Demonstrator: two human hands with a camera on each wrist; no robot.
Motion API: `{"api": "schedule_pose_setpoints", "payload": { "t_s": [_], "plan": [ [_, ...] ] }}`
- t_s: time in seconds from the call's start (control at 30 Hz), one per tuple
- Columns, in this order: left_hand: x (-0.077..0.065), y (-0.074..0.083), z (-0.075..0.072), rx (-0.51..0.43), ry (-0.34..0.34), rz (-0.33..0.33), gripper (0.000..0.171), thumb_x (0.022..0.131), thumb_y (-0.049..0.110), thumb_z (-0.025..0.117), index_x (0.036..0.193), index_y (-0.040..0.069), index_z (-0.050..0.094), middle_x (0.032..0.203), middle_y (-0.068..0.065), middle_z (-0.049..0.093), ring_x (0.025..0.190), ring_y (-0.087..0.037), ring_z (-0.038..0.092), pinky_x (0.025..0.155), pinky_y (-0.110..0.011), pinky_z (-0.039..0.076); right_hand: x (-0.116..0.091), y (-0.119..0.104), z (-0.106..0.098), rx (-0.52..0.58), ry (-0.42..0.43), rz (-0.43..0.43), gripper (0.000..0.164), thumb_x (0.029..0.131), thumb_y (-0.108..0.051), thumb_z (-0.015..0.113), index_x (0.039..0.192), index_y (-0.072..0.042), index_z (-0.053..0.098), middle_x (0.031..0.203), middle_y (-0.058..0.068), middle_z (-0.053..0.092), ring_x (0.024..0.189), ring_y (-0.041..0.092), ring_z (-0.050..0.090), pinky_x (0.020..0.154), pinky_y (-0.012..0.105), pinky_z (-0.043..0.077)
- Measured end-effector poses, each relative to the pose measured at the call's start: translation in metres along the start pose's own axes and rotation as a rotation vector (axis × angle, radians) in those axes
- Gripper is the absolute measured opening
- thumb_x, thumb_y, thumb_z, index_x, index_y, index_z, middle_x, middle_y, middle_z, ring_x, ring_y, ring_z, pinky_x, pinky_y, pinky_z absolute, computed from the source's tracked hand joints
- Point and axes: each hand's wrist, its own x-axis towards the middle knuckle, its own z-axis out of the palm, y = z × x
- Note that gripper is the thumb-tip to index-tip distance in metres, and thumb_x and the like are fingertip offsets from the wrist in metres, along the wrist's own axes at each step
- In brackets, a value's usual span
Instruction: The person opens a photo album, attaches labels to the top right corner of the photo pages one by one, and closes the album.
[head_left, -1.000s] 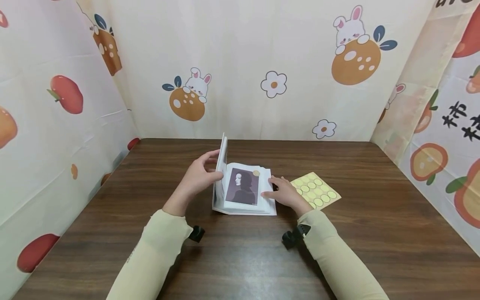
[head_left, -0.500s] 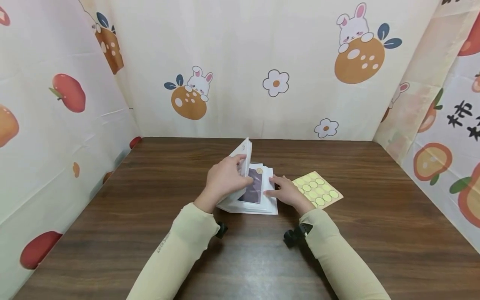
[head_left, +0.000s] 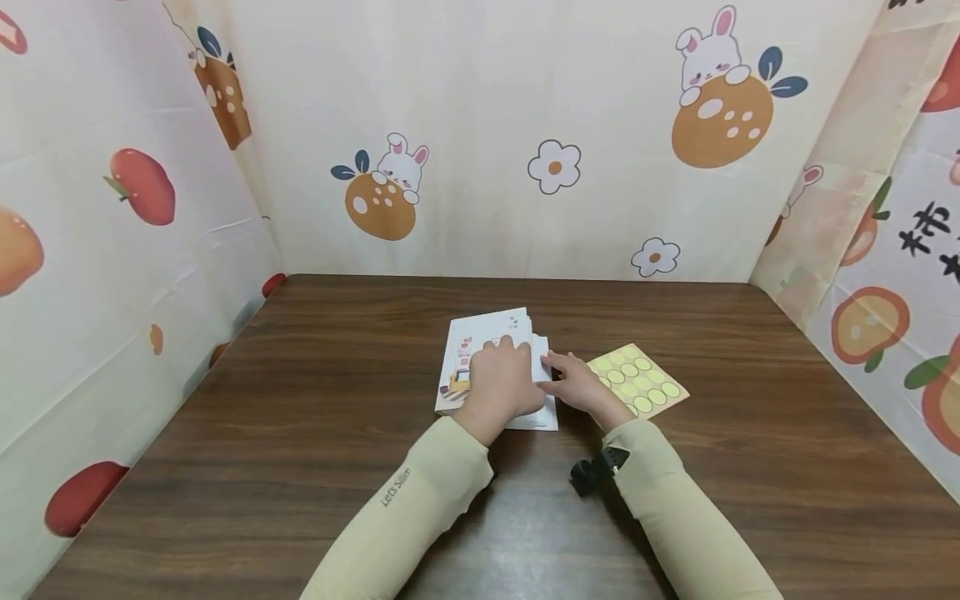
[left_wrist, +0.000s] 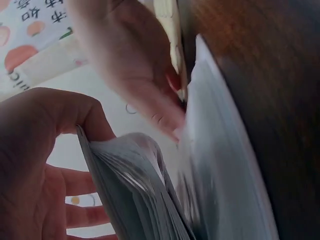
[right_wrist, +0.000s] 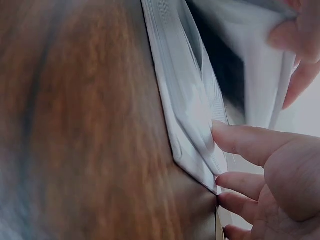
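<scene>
A white photo album (head_left: 457, 350) with a small printed picture on its cover lies on the table. My left hand (head_left: 498, 385) holds its cover and a bundle of pages, thumb on the inner side and fingers over the outside. In the left wrist view the cover (left_wrist: 97, 172) and loose page sleeves stand at an angle above the lower page stack (left_wrist: 220, 150). My right hand (head_left: 579, 387) pinches the album's right edge, its thumb on the pages (right_wrist: 192, 107) and its fingertips at the corner. The photo inside is hidden in the head view.
A pale yellow sheet of round stickers (head_left: 648, 379) lies right of the album, partly behind the right hand. The brown wooden table (head_left: 337, 350) meets a patterned curtain (head_left: 480, 208) at the back and sides. A black wrist camera (head_left: 596, 471) hangs at the right sleeve.
The left hand has swung the album's cover and pages from nearly upright at the left over to the right, covering the photo. The right hand has stayed at the album's right edge.
</scene>
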Motion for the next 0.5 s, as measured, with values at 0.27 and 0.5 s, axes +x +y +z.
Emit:
{"api": "schedule_pose_setpoints", "payload": {
  "t_s": [0.27,0.5],
  "plan": [
    [0.000,0.018,0.018,0.122,0.011,0.046,0.045,0.075,0.046,0.062,0.102,0.010,0.067,0.094,-0.004,0.059,0.085,-0.024,0.054,0.059,-0.032,0.045,-0.002,0.003,-0.003,0.105,-0.013,-0.001,0.055,0.085,-0.010,0.062,0.135,0.005,0.043,0.145,0.022,0.029,0.136,0.044,0.007,0.107,0.055,0.007],
    [0.000,0.017,0.026,0.110,-0.016,0.040,0.042,0.082,0.049,0.054,0.101,0.015,0.070,0.093,-0.003,0.062,0.090,-0.024,0.056,0.058,-0.036,0.046,-0.007,0.001,-0.007,0.146,0.010,0.031,0.053,0.085,-0.012,0.063,0.134,0.002,0.047,0.142,0.022,0.036,0.137,0.038,0.011,0.108,0.051,0.013]
  ]
}}
